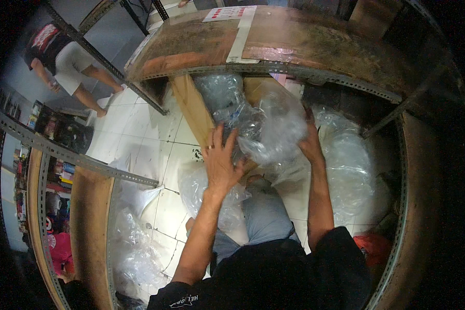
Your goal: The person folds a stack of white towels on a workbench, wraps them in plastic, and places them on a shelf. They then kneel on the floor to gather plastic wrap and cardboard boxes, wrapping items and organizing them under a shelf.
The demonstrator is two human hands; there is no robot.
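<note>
A crumpled bundle of clear plastic [279,126] bulges over an open cardboard box [194,108] in front of me. My left hand [222,161] is open, its fingers spread at the near left side of the bundle, with a ring on one finger. Against the bundle's right side is my right hand [311,138]; its fingers are partly hidden and blurred, so their grip is unclear. More clear plastic [219,90] fills the box's far left part. Another clear plastic sheet [196,188] lies beneath my left forearm, beside my leg.
A wooden shelf top [191,44] on a perforated metal frame spans the far side. Large clear plastic bags [346,165] lie at the right, more plastic [134,253] at the lower left. Metal bars [82,155] cross the left. Another person [70,57] stands at the far left.
</note>
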